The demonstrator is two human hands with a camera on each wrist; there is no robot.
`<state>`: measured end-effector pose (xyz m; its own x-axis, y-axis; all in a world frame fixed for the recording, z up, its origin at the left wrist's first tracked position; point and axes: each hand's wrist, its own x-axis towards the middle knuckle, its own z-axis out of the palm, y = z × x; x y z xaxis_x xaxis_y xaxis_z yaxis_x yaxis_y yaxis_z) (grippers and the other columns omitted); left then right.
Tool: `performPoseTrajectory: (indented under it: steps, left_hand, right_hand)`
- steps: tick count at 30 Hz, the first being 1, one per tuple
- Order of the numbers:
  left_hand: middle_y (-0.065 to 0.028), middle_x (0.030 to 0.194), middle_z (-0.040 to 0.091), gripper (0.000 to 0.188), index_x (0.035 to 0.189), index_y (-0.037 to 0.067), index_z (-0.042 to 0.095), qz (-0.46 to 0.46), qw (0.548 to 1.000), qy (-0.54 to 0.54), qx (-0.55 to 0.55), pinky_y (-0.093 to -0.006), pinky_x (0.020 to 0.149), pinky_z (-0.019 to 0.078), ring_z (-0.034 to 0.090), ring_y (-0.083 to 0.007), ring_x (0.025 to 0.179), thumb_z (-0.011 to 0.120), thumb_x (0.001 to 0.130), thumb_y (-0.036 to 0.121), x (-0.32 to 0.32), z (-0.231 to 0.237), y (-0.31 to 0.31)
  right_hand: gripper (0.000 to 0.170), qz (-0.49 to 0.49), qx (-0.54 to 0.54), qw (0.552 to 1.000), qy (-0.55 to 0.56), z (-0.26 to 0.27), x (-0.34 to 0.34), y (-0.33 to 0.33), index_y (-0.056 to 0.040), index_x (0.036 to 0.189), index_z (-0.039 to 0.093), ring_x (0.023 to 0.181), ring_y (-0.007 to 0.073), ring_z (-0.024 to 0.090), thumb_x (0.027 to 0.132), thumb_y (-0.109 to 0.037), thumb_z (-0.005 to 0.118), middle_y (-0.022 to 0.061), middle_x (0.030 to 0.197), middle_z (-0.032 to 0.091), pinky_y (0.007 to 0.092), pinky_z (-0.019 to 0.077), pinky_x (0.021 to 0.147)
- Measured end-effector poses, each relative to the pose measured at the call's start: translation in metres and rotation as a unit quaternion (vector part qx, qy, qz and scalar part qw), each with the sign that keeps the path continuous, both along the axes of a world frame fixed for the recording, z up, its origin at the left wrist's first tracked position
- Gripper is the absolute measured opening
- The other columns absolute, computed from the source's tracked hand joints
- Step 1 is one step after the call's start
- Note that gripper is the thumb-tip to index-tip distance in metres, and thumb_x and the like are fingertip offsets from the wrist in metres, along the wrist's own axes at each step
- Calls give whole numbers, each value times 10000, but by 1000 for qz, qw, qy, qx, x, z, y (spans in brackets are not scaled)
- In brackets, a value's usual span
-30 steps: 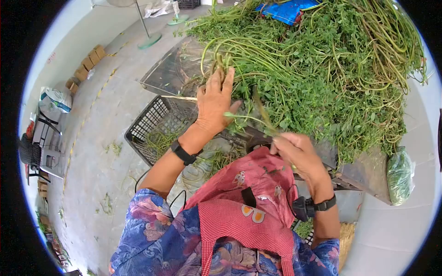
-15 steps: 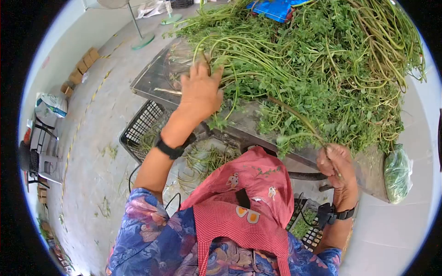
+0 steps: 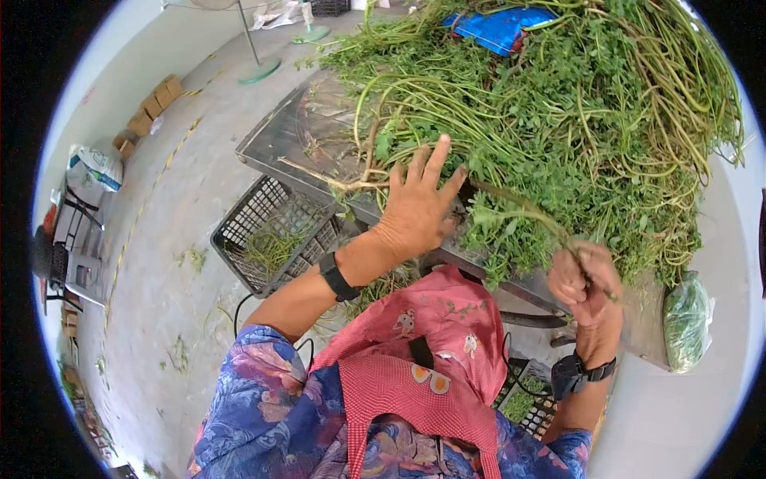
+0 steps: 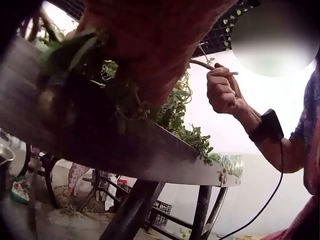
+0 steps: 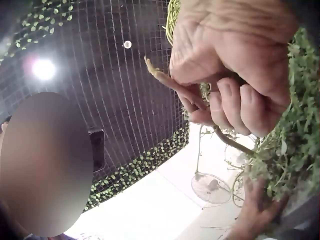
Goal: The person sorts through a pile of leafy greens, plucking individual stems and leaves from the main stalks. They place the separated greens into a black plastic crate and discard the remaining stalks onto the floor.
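My right hand [image 3: 586,275] grips a brownish-green leafy stem [image 3: 523,203] at the table's near right side. The right wrist view shows its fingers [image 5: 227,102] curled round the stalk, with the pale end [image 5: 157,75] sticking out past the thumb side. My left hand [image 3: 415,211] is over the near table edge, fingers spread and straight, fingertips at the border of a big heap of leafy green stems [image 3: 558,144]. Just left of it lies a bare, pale forked stalk [image 3: 331,182]. In the left wrist view, that hand's underside is dark and close to the leaves.
The dark table [image 3: 279,132] has a blue packet [image 3: 503,30] on the heap and a plastic bag of greens [image 3: 688,323] at its right corner. Below the edge stands a black crate [image 3: 275,239] with stem scraps. A fan stand [image 3: 259,72] and cardboard boxes [image 3: 163,96] are farther left.
My right hand moved right, drawing its stem along, then stayed near the table's right side. The left hand shifted left, then came back right and nearer, away from the bunched stem ends.
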<state>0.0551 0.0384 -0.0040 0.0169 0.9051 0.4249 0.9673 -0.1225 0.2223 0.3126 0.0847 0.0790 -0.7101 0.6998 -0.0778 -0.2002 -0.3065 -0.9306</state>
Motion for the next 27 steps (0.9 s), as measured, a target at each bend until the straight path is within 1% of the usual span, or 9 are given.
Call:
performPoseTrajectory:
  steps: [3,5,10,13,15,16,21,23,27]
  left_hand:
    - [-242,1445,158,663,1279,88,452,-52,991,-81,93,-512,1011,219,272,-408,1280,700,667,153,-7,14,-14]
    - [-206,1369,341,507,1214,98,518,-52,950,-55,302,-516,995,234,360,-397,1210,636,723,142,-24,37,-33]
    - [-229,1178,509,334,1090,47,580,99,893,-199,391,-379,858,387,499,-311,1078,600,777,161,-108,43,8]
    - [-190,1001,603,258,1011,-17,589,151,892,-298,305,-316,756,424,578,-237,928,565,838,172,-137,25,29]
    - [-70,925,630,328,1102,-51,571,73,849,-523,-23,-289,705,441,574,-129,837,519,914,213,-138,31,25]
    - [-2,820,630,286,1096,-15,594,51,814,-579,-18,-244,594,411,556,-74,736,525,916,196,-130,36,21]
    - [-3,843,638,244,1114,10,609,-55,807,-587,21,-209,617,446,557,-58,741,548,903,117,-91,54,13]
    - [-9,852,646,228,1097,7,621,-108,893,-430,83,-229,668,470,564,-67,739,548,899,94,-71,57,9]
    - [-95,851,656,251,1081,34,623,-161,947,-236,145,-280,711,478,604,-196,743,601,832,30,-46,48,2]
  right_hand:
    - [322,-4,41,996,-83,-17,14,2,-20,604,485,369,68,287,793,-262,581,21,503,422,234,210,367]
    - [361,7,37,990,-134,-12,17,-2,20,666,569,376,64,302,785,-318,616,8,485,437,232,209,373]
    - [429,-42,123,970,-206,-3,12,0,40,769,632,395,31,321,810,-387,639,-38,498,456,204,199,391]
    - [373,-88,174,964,-179,-8,8,6,18,773,636,400,15,310,837,-350,629,-53,502,454,196,196,394]
    - [362,-89,177,965,-170,-2,5,7,10,777,639,404,13,312,843,-345,628,-58,504,453,195,197,397]
    - [351,-90,174,967,-164,1,4,6,3,781,641,409,10,314,849,-341,627,-63,506,452,194,199,399]
    - [316,-105,280,939,-168,28,-21,25,-3,830,648,419,5,299,875,-311,596,-91,509,421,182,191,410]
    - [299,-60,267,950,-151,44,-51,24,-2,921,647,417,0,285,878,-292,592,-107,516,390,181,184,404]
    - [355,37,172,976,-129,24,-110,33,40,1040,589,422,2,308,893,-282,570,-102,537,378,183,223,378]
